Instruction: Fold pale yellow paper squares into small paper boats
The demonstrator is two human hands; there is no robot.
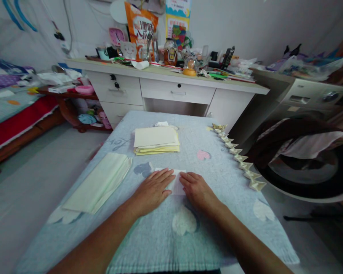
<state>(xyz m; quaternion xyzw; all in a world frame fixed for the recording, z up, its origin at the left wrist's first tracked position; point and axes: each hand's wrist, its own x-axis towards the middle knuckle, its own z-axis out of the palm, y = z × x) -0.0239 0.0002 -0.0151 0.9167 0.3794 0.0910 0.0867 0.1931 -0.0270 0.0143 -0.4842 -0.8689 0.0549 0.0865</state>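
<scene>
A small white sheet of paper point(177, 185) lies on the cloth-covered table between my two hands. My left hand point(153, 189) rests flat on its left part, fingers stretched out and pointing away from me. On its right side lies my right hand point(198, 190), palm down with the fingers extended. Both hands hide parts of the sheet. Beyond them sits a stack of cream and yellow paper point(156, 137). To the left of my left hand is a pile of long pale green paper point(100, 183).
Along the table's right side runs a row of folded paper pieces point(240, 157). A blue-grey patterned cloth point(148, 243) covers the table. Behind stands a white desk point(177, 91) crowded with jars and small items. At the right is a washing machine point(308, 95) with laundry in its open door.
</scene>
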